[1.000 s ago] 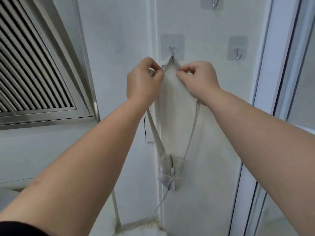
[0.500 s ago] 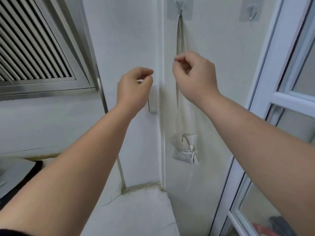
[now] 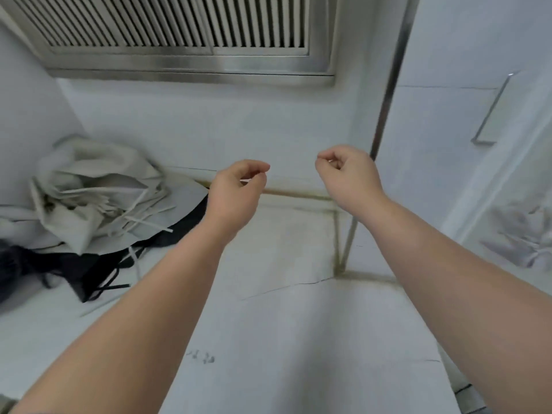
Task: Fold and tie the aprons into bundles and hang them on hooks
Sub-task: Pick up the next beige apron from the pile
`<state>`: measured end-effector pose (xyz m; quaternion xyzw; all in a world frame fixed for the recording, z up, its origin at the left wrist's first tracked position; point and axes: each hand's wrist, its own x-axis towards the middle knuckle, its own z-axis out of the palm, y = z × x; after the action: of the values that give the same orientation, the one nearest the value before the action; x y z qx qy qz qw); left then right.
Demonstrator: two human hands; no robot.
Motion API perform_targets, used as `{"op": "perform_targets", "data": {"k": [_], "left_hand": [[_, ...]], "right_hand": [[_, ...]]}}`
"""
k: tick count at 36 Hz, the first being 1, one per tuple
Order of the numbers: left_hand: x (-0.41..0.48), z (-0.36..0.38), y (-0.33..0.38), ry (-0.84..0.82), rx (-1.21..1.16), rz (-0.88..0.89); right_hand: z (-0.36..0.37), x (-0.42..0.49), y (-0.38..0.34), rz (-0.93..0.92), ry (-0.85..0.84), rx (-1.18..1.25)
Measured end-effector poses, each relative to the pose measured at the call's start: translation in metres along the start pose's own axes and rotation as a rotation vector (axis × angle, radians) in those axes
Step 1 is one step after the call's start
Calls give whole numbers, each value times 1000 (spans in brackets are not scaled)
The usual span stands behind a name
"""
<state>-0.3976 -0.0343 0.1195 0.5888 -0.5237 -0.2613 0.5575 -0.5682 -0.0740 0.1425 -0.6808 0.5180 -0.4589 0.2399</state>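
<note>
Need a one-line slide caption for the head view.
Left hand and right hand, both empty, hover above the counter; crumpled aprons heaped at left.

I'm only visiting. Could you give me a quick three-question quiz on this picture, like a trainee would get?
1. True or false: the left hand and the right hand each grip an apron.
2. The pale apron heap lies: A) left of both hands, B) on a hook, C) inside the vent.
3. Fill in: the strapped cloth under that heap is ___.
Key: 1 false; 2 A; 3 black.
</note>
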Motion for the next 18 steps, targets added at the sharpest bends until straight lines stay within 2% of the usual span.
{"op": "perform_targets", "data": {"k": [6,9,13,18], "left_hand": [[19,-116,-70,62,102,-132],[26,-165,-107,25,192,-231],[41,-218,-150,-5,296,-309],[83,-274,-195,34,442,-342]], "right_hand": [[134,1,-30,67,-146,66],[195,0,-40,125,-261,86],[262,-3,-45,215,-391,62],[327,7,-52,274,-507,24]]}}
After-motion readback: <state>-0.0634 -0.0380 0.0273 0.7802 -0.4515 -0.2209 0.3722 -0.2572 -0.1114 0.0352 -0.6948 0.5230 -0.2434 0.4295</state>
